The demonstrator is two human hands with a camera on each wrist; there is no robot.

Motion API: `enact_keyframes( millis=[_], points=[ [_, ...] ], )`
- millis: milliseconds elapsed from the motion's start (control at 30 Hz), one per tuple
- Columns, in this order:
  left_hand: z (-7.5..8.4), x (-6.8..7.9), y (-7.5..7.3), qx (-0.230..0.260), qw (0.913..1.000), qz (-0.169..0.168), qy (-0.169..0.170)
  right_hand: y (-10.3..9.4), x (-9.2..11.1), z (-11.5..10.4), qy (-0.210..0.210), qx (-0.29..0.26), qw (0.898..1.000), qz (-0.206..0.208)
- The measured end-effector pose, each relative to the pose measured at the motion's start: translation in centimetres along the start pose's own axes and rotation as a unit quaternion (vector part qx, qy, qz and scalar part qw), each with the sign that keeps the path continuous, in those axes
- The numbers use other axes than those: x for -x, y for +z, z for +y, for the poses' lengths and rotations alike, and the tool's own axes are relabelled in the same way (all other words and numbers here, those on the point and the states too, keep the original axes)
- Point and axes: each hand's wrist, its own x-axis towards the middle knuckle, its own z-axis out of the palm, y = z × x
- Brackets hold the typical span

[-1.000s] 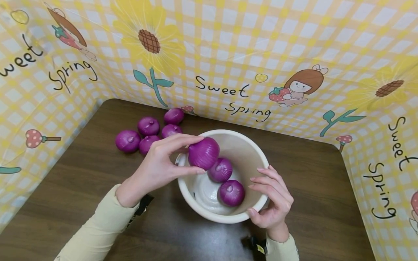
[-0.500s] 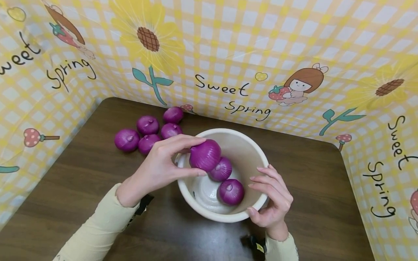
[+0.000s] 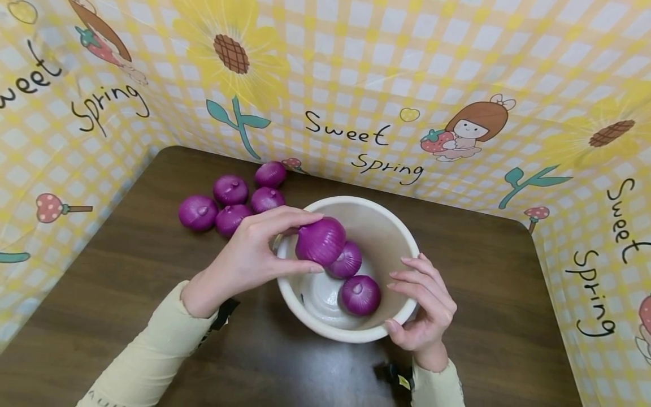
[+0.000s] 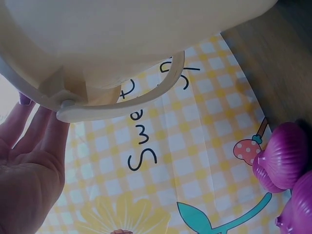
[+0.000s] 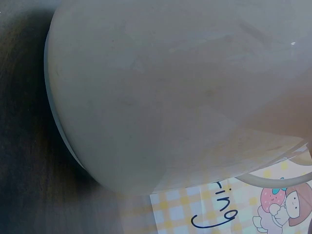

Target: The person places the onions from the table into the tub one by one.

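In the head view my left hand (image 3: 244, 251) holds a purple onion (image 3: 321, 242) between thumb and fingers, over the left part of a cream bucket (image 3: 333, 333). Two more onions lie inside: one (image 3: 348, 261) partly behind the held onion, the other (image 3: 361, 295) nearer the front. My right hand (image 3: 426, 302) grips the bucket's right rim, fingertips reaching over the inner side. From the left wrist, the left hand (image 4: 34, 161) appears beside the bucket rim and its handle (image 4: 161, 92); the held onion is mostly hidden there. The bucket wall (image 5: 161, 97) fills most of the right wrist view.
Several purple onions (image 3: 198, 213) cluster on the dark wooden table (image 3: 127, 294), left of the bucket. A yellow checked cloth (image 3: 356, 68) with printed flowers and lettering stands round the back and sides of the table.
The held onion has shifted slightly right relative to the bucket, covering more of the onion behind it. The right hand stays on the rim. The head view has tilted a little.
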Motion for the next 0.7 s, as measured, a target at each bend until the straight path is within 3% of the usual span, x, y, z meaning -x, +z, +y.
enact_keyframes(
  millis=[233,700],
  points=[
    [0.01,0.24,-0.07,0.004,0.9998,-0.009,-0.016,0.07,-0.03,0.00,0.000,0.000,1.000,0.001],
    [0.06,0.28,-0.24,-0.017,0.9998,0.011,0.002,0.03,0.01,0.07,-0.002,-0.004,1.000,0.002]
  ],
)
